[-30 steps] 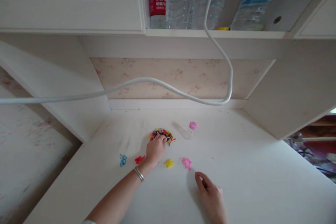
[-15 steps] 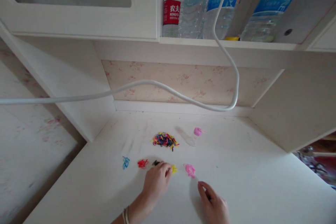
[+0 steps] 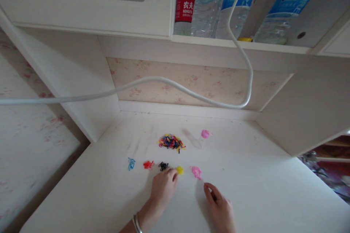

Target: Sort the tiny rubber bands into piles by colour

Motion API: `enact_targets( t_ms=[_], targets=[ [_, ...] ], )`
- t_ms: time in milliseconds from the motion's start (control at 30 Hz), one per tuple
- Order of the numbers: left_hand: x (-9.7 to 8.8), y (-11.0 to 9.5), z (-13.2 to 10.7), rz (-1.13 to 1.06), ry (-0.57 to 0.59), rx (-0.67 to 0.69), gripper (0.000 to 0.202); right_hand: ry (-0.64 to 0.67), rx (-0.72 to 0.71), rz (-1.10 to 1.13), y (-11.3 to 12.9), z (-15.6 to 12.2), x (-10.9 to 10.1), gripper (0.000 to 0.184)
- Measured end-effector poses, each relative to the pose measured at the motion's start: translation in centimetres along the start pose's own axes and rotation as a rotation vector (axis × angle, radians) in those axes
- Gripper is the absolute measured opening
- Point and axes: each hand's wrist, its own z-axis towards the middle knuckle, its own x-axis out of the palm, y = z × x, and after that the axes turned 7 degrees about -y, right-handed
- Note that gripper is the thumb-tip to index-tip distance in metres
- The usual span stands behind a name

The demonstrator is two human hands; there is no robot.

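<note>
Head view: mixed bands [image 3: 171, 141], heaped
Left hand [image 3: 165, 185]: fingers curled beside yellow bands [image 3: 180, 170]; cannot tell whether grasping
Right hand [image 3: 219, 204]: fingertips pinched near pink bands [image 3: 196, 172], contents unclear

Left hand [image 3: 164, 185] now off mixed pile [image 3: 171, 142]

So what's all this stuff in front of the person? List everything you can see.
Mixed heap: one, many colours, mid-table
Small heaps: five, row nearer the person: blue heap, red heap, black heap, yellow heap, pink heap
Container with lid: one, pink and clear, right of mixed heap
Table: one, white, below
Cable: one, white, across the view
Bottles: at least four, clear, some labels red or blue, shelf above
Cabinet: one, white, overhead
Clutter: uncounted, blurred colours, right edge
Bracelet: count unclear, silvery, left wrist
Left hand: one, bare, at yellow heap
Right hand: one, bare, near pink heap
</note>
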Motion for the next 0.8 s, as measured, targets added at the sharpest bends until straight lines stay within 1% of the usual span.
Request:
enact_targets(
  t_ms=[133,233,333,433,500,567,633,800],
  targets=[
    [-0.9,0.8,-1.1,-0.128,-0.036,-0.013,0.018,-0.028,0.025,0.065,0.3,0.0,-0.2,0.051],
    [-2.0,2.6,-2.6,-0.243,-0.052,-0.036,0.02,-0.015,-0.011,0.041,1.6,0.5,-0.4,0.051],
    [-3.0,5.3,-4.0,-0.387,-0.03,-0.1,0.024,0.043,-0.135,-0.072,4.2,1.5,-0.4,0.045],
    [-3.6,7.7,-5.1,-0.53,-0.044,-0.252,0.031,0.078,-0.293,-0.189,7.5,3.0,0.2,0.035],
    [-4.0,8.7,-5.6,-0.601,-0.083,-0.342,0.036,0.112,-0.352,-0.308,9.5,4.0,0.9,0.03],
    [-4.2,9.0,-6.0,-0.641,-0.109,-0.377,0.04,0.142,-0.411,-0.452,11.1,5.1,2.0,0.029],
    [-4.3,8.8,-6.3,-0.653,-0.111,-0.371,0.041,0.154,-0.408,-0.488,12.1,6.0,3.2,0.028],
    [-4.5,8.1,-6.4,-0.638,-0.099,-0.321,0.041,0.158,-0.407,-0.549,12.8,7.5,5.8,0.03]
  ],
)
